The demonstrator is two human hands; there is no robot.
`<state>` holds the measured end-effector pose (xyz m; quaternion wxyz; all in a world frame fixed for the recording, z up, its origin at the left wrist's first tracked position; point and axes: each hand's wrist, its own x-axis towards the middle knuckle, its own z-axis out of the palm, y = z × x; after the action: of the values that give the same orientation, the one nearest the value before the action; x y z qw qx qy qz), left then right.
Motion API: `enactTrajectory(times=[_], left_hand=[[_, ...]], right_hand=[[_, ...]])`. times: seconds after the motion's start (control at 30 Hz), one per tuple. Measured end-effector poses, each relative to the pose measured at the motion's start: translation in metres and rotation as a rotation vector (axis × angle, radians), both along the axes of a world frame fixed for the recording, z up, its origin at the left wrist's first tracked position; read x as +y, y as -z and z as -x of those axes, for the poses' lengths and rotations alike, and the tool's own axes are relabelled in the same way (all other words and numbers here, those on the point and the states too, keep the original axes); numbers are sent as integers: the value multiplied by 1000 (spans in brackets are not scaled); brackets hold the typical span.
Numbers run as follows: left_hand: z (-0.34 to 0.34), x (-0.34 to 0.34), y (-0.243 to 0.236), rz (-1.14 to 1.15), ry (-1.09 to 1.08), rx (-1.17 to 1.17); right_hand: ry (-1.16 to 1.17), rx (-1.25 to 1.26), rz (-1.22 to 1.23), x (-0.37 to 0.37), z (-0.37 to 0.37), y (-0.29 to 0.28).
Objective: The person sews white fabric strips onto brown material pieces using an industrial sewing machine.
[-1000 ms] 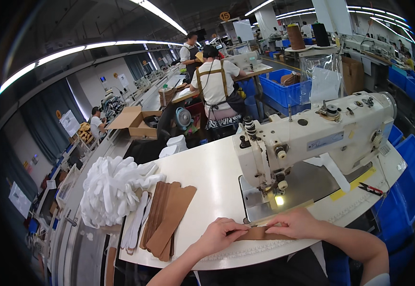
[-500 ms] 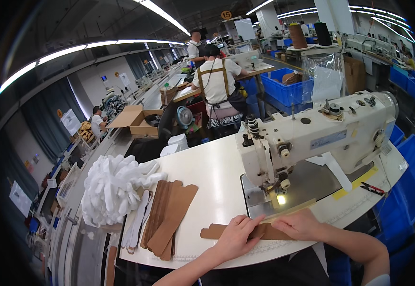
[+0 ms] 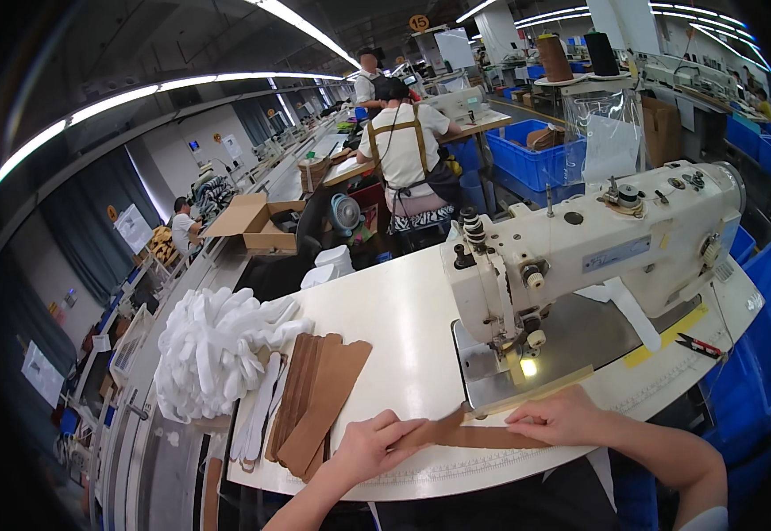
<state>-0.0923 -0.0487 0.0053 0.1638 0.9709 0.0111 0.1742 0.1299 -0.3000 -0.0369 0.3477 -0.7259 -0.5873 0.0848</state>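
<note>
A brown fabric strip (image 3: 487, 437) lies near the front edge of the white sewing table, below the sewing machine's lit needle area. My left hand (image 3: 377, 449) grips its left part, which is lifted and tilted up toward the machine bed. My right hand (image 3: 564, 418) pinches the right part between thumb and fingers, low over the table. The brown stretch looks bent or overlapped in the middle; I cannot tell whether it is one piece or two. The white sewing machine (image 3: 598, 252) stands just beyond my hands, with a straight guide bar (image 3: 536, 394) along its plate.
A fanned stack of brown strips (image 3: 328, 407) is left of my hands, beside thin pale strips (image 3: 258, 411) and a heap of white strips (image 3: 213, 354). Red-and-black snips (image 3: 699, 346) lie at the right. Blue bins (image 3: 762, 341) flank the table. A co-worker (image 3: 399, 150) sits ahead.
My left hand has slid left and toward me, away from my right hand, raising the strip's left part. My right hand stays almost in place. The view has shifted slightly.
</note>
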Motion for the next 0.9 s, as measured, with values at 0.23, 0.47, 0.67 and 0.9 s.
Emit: enactTrajectory(times=[0.23,0.47,0.67,0.9], left_hand=[[28,-4,23,-312,270,39],[36,15,-10,-460,114,15],[18,46,-47,-372,-39,150],[4,85,-46,-748,43,381]], right_hand=[[-47,2,61,0,-4,-3],[0,-6,55,0,1,-4],[59,1,30,-1,7,-7],[72,21,7,0,8,-6]])
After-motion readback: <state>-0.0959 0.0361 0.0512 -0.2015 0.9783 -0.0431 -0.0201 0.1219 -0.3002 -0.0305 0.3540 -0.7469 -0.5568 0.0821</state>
